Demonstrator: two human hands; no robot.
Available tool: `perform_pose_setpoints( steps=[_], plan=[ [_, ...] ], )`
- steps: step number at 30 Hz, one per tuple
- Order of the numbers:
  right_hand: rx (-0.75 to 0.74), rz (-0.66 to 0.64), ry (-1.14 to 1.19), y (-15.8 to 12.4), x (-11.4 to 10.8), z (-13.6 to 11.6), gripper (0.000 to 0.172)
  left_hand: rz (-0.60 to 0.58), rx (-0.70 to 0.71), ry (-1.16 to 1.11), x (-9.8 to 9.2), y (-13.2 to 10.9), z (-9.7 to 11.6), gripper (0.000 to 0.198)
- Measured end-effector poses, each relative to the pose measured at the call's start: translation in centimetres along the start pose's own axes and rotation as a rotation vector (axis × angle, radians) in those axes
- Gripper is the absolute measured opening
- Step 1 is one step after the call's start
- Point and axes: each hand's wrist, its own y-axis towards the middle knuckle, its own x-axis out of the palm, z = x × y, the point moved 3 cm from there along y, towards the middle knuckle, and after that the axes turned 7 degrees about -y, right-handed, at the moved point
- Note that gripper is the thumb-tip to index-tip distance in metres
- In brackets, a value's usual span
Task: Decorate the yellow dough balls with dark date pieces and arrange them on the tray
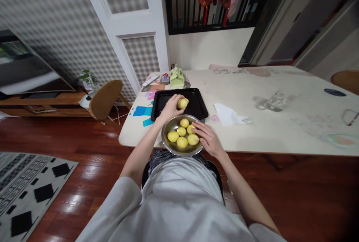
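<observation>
My left hand (171, 107) is closed around a yellow lemon (183, 103) and holds it over the black tray (201, 112). A metal bowl (166, 143) stands at the table's near edge, just in front of the tray. Several more lemons (182, 142) lie in it. Over the bowl's right rim reaches my right hand (209, 137), fingers stretched out and apart. Its fingertips are at a lemon (191, 129) on the bowl's right side and seem to touch it.
Behind the tray stand a green box (177, 77) and a white remote (150, 80). To the right lie a crumpled white tissue (226, 115) and a clear glass (276, 102). A wooden chair (106, 99) is at the table's left end.
</observation>
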Motion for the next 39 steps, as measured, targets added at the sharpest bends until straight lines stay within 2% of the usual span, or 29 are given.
perform_pose_setpoints(
  steps=[2,5,8,10,14,20,25,28,33,36,39],
  plan=[
    [-0.008,-0.009,-0.020,0.0,0.0,0.0,0.053,0.043,0.009,-0.108,-1.0,-2.4,2.1,0.042],
    [-0.010,-0.016,-0.031,0.0,0.0,0.0,0.053,-0.017,-0.028,-0.201,-1.0,-6.0,4.5,0.039],
    [-0.016,-0.004,-0.040,0.0,-0.1,-0.2,0.051,-0.098,-0.061,-0.234,0.1,-8.7,5.4,0.041],
    [-0.015,0.011,-0.049,0.1,-0.2,-0.3,0.048,-0.140,-0.072,-0.228,0.9,-9.5,5.4,0.044],
    [-0.002,0.048,-0.057,0.2,-0.6,-0.6,0.044,-0.181,-0.103,-0.211,1.4,-9.8,4.7,0.049],
    [0.026,0.069,-0.050,0.2,-0.7,-0.9,0.042,-0.232,-0.135,-0.206,0.4,-9.9,3.6,0.041],
    [0.101,0.105,-0.004,0.9,-0.6,-1.8,0.038,-0.296,-0.263,-0.017,0.7,-9.8,3.3,0.035],
    [0.153,0.039,0.019,1.8,-0.6,-2.5,0.041,-0.321,-0.348,0.117,1.5,-9.4,3.5,0.036],
    [0.202,-0.053,-0.020,3.2,-0.6,-3.2,0.043,-0.268,-0.378,0.127,2.0,-8.9,3.5,0.039],
    [0.217,-0.049,-0.049,3.7,-0.4,-3.5,0.041,-0.219,-0.373,0.078,1.7,-9.0,3.6,0.045],
    [0.225,-0.034,-0.064,4.2,-0.2,-3.8,0.038,-0.173,-0.404,0.127,1.5,-9.1,4.0,0.052]
  ],
)
